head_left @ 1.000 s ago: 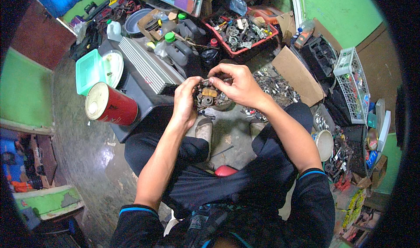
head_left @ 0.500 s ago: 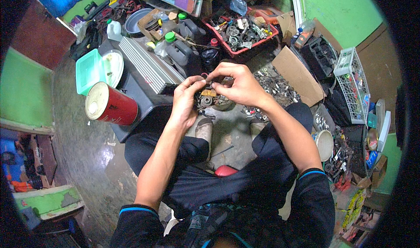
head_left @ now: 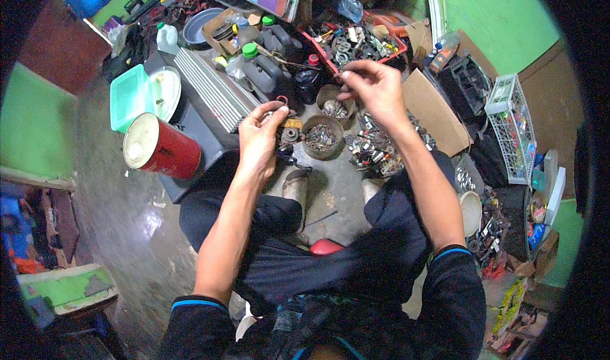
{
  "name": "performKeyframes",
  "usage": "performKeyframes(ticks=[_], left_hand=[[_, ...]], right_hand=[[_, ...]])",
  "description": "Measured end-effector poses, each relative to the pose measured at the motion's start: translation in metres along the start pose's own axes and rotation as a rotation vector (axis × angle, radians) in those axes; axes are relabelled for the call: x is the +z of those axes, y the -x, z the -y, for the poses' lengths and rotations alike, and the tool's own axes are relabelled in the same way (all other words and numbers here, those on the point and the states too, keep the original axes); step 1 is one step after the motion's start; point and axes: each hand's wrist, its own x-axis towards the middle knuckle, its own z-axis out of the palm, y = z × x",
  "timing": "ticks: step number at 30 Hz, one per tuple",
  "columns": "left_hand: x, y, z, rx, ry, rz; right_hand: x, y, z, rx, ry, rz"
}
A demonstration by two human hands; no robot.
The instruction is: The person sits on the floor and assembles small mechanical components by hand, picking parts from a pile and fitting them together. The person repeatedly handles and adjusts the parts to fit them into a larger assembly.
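Observation:
My left hand (head_left: 257,134) is closed in a pinch, with a thin red loop (head_left: 283,98) showing just above its fingertips. Beside those fingers is a grimy metal part with a yellow-orange band (head_left: 291,130). To the right and higher, my right hand (head_left: 378,92) pinches something small and dark, too small to make out. Between the hands stand a round bowl of small metal bits (head_left: 321,139) and, behind it, another bowl (head_left: 335,106) with more pieces. A heap of small metal parts (head_left: 381,152) spreads below my right wrist.
A red tin (head_left: 166,147) and a teal plastic box (head_left: 130,98) are on the left, by a ribbed metal panel (head_left: 206,87). Dark jugs (head_left: 264,74) and a red crate of parts (head_left: 397,52) stand at the back. Cardboard (head_left: 432,109) and a white basket (head_left: 510,128) lie right.
My hands were together over the banded part. Now the right has moved up and right, still pinching, and the left has shifted slightly left, uncovering the bowls.

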Motion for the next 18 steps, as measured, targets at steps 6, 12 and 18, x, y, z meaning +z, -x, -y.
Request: performKeyframes(ticks=[6, 12, 18], left_hand=[[-0.005, -0.008, 0.005, 0.070, 0.004, -0.062], [-0.007, -0.003, 0.001, -0.053, 0.017, -0.017], [-0.004, -0.001, 0.002, -0.180, 0.167, 0.034]], right_hand=[[-0.013, -0.014, -0.046, -0.115, 0.674, 0.181], [0.000, -0.014, -0.059, -0.084, 0.745, 0.267], [0.000, -0.017, -0.056, -0.128, 0.822, 0.189]])
